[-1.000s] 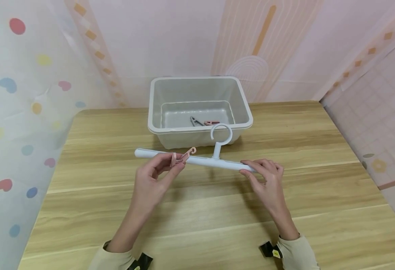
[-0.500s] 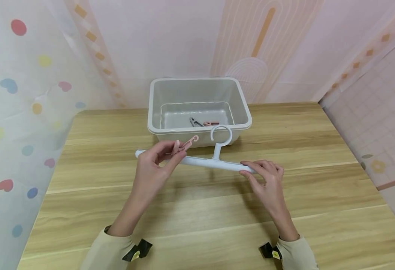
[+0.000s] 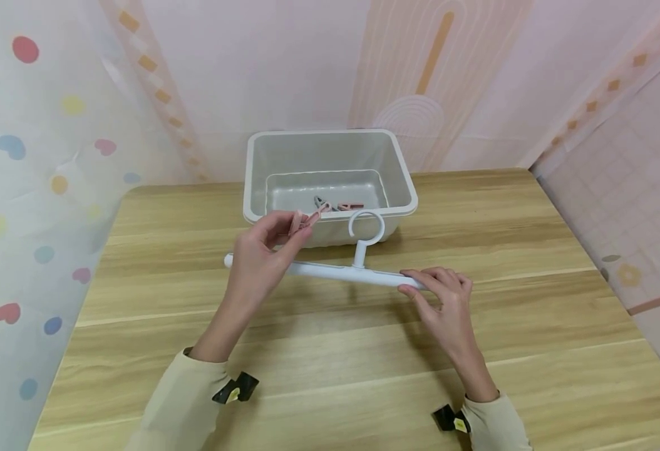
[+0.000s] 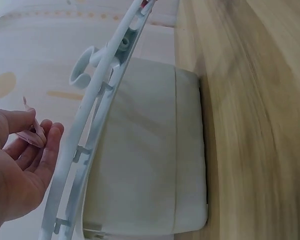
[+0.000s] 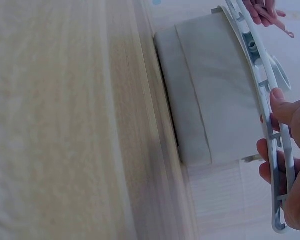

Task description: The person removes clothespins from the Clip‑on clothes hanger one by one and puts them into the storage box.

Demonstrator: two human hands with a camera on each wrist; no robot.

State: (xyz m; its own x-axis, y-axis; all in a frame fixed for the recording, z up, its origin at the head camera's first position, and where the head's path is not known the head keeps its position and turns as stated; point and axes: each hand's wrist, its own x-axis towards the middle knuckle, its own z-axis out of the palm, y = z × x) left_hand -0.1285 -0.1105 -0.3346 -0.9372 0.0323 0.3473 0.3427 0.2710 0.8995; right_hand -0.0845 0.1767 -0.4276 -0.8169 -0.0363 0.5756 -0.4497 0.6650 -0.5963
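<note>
Left hand [image 3: 265, 247] pinches a pink clip [image 3: 303, 220], right hand [image 3: 439, 294] grips the white hanger [image 3: 335, 270]; seemingly no readable writing.

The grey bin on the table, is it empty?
No, the head view shows two clips, a grey clip and a pink clip, lying on the floor of the grey bin.

1. No text, label, brand, number or sign can be read in any of the three views.
2. The small yellow tags on the black wrist straps [image 3: 234, 391] are too small to show any writing.
3. The wall panels behind the grey plastic bin [image 3: 330, 178] carry only coloured shapes: hearts and dots to the left of the bin, arches and diamonds behind it and to its right, none forming letters.
4. The bin and the white hanger bar [image 3: 335, 271] in front of it show no marking.
</note>
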